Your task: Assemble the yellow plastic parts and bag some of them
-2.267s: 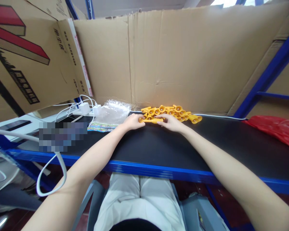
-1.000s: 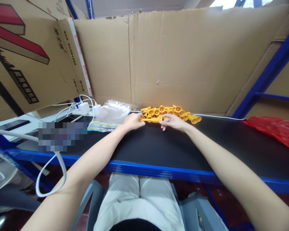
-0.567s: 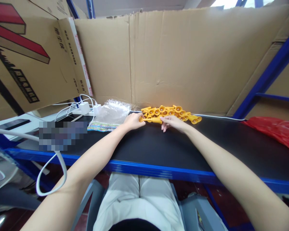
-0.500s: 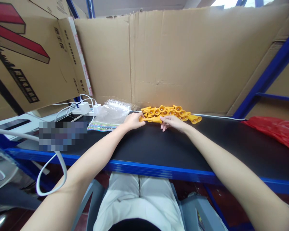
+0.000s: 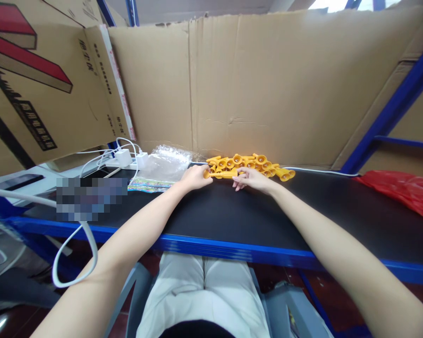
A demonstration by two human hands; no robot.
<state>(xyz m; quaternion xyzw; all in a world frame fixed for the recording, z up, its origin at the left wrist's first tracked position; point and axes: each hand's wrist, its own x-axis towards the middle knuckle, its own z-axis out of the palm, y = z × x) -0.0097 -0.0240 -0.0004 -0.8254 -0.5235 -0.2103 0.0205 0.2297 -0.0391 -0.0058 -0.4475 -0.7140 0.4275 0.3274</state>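
A pile of yellow plastic horn-shaped pieces lies on the black tabletop against the cardboard, many with their flared cups facing me. In front of the pile one yellow horn-shaped piece lies crosswise between my hands. My left hand is closed around its left, cupped end, the fingertips partly hidden. At the other end, my right hand pinches the piece between thumb and forefinger, its lower fingers curled loosely below.
Left of the pile lies a clear plastic bag with a colourful edge. White chargers and cables are farther left, one cable looping over my left forearm. A red plastic bag sits at the right. Cardboard stands behind.
The fingers of my right hand have shifted slightly on the right end of the front piece, and its lower fingers have moved a little left and up. My left hand stays put.
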